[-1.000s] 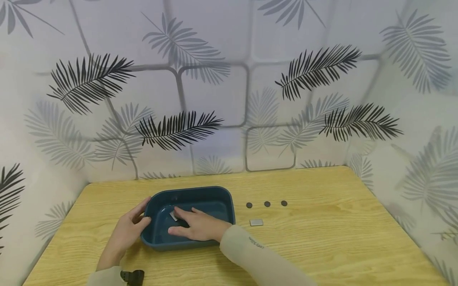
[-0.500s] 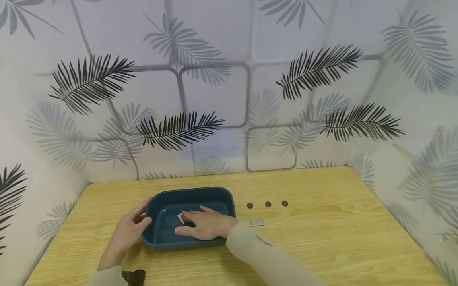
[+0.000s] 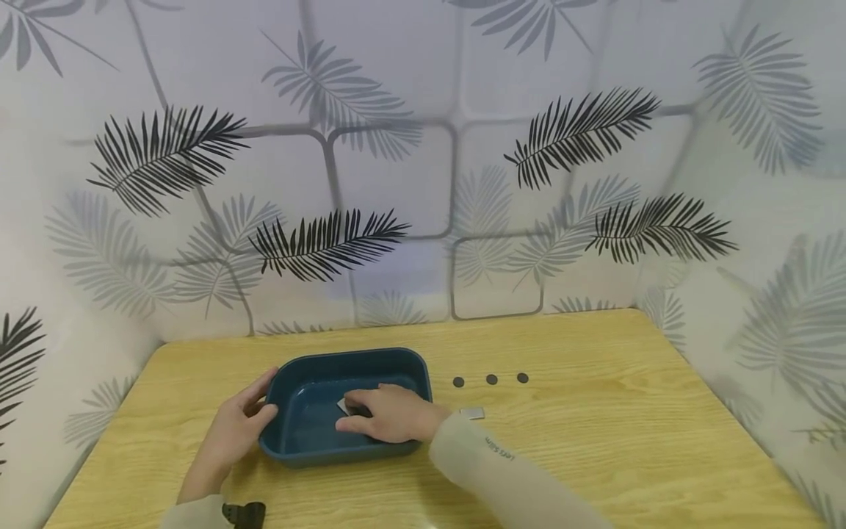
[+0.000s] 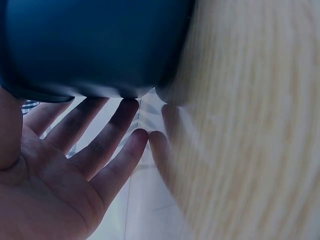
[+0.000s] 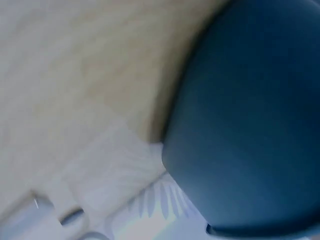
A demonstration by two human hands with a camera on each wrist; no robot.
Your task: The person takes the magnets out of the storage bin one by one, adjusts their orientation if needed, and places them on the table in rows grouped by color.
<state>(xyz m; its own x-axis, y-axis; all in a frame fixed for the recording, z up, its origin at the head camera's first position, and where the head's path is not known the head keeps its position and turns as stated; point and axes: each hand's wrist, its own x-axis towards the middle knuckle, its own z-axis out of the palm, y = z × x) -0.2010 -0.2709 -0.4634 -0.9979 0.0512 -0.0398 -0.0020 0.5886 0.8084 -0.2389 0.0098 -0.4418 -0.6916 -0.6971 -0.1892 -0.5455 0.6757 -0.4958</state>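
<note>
A dark blue rectangular tub (image 3: 311,448) with rounded corners stands on the wooden table. At its left end my left hand (image 3: 239,426) touches the wall. In the left wrist view its fingers (image 4: 117,172) reach out fairly straight, tips against the tub's outer side, the thumb near the rim. My right hand (image 3: 396,414) is down inside the tub, fingers bent over a small light-coloured flat rectangular piece (image 3: 341,405) and pinching it. Only a corner of that piece shows; the hand covers the rest. In the right wrist view the tub's outer wall (image 5: 240,135) hides the hand.
Right of the tub lie a small silver rectangular block (image 3: 472,413) and, in a row behind it, three dark round discs, the middle disc (image 3: 492,380) among them. A leaf-patterned wall covering (image 3: 390,184) rises behind the table (image 3: 595,411).
My right hand has slid rightward inside the tub along with the light piece, and its fingers have bent from nearly straight. The left hand has stayed at the tub's end.
</note>
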